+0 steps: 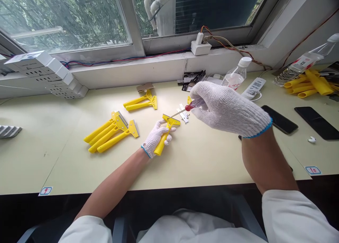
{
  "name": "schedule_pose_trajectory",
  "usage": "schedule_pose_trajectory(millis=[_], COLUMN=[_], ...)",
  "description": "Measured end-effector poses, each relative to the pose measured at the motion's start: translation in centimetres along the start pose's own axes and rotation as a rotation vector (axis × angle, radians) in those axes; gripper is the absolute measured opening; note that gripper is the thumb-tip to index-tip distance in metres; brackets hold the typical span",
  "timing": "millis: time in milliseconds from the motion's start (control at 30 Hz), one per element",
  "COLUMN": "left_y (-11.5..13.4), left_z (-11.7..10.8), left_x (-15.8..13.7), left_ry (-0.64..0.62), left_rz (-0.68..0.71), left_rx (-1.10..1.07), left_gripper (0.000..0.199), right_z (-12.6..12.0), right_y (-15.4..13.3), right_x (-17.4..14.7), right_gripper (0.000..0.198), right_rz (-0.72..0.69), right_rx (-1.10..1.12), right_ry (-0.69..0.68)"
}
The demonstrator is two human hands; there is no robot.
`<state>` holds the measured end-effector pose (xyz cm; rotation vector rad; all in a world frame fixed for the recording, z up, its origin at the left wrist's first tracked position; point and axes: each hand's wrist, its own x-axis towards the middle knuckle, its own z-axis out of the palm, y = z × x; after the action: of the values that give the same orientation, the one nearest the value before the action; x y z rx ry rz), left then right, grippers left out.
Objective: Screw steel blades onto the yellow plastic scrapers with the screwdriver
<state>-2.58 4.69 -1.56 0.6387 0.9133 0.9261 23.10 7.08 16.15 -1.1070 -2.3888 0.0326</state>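
In a white knit glove, my left hand (156,135) grips a yellow scraper (163,138) by its handle, head pointing away from me. My right hand (225,107), gloved too, is closed around the clear and red handle of a screwdriver (189,107). The screwdriver's tip meets the scraper's head, near a screw position. Just beyond lie metal blades (182,113) and several small screws. To the left rests a group of yellow scrapers (111,131) with blades fitted. Farther back are two more yellow scrapers (141,101).
White boxes (47,73) are stacked at the back left. Behind my right hand stand a water bottle (235,73) and a power strip (253,88). Two phones (280,119), an earbud (311,140) and yellow handles (308,84) lie at the right. A window runs along the back.
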Motion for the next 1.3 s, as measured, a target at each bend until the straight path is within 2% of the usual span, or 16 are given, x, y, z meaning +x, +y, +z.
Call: schedule_pose_trajectory(millis=[100,200,333,433,567,633,767,933,1133,1300], left_y=[0.0,0.1,0.3,0.4,0.4,0.3,0.3,0.4,0.4,0.4], left_z=[0.0,0.1,0.3,0.3,0.2,0.1,0.1,0.2,0.1,0.1], left_x=[0.0,-0.2,-0.4,-0.4,-0.3,-0.3,-0.4,-0.4,-0.4,-0.4], left_ry=[-0.031,-0.048,-0.054,-0.047,-0.052,-0.073,-0.085,-0.073,-0.092,-0.087], left_rz=[0.002,0.005,-0.003,-0.008,-0.014,-0.016,-0.021,-0.025,-0.025,-0.031], left_rx=[0.015,0.033,0.039,0.038,0.036,0.046,0.051,0.043,0.049,0.051], left_gripper=[0.061,0.059,0.058,0.056,0.056,0.057,0.059,0.058,0.058,0.058], right_z=[-0.5,-0.8,-0.3,-0.1,-0.8,-1.3,-1.3,-0.4,-1.1,-1.0], right_y=[0.1,0.5,0.9,1.3,1.6,1.8,1.9,1.8,1.5,1.5], right_x=[-0.1,0.0,0.1,0.0,-0.1,-0.1,0.0,0.0,-0.2,0.1], right_gripper=[0.008,0.012,0.021,0.015,0.005,0.01,0.014,0.018,0.01,0.02], right_rz=[-0.072,-0.077,0.035,0.087,-0.069,-0.112,-0.061,0.054,-0.101,-0.09], right_rx=[0.051,0.043,-0.07,-0.087,0.053,0.079,0.024,-0.037,0.054,0.013], right_ry=[-0.01,-0.042,0.004,0.051,0.007,-0.013,-0.036,0.022,-0.032,-0.032])
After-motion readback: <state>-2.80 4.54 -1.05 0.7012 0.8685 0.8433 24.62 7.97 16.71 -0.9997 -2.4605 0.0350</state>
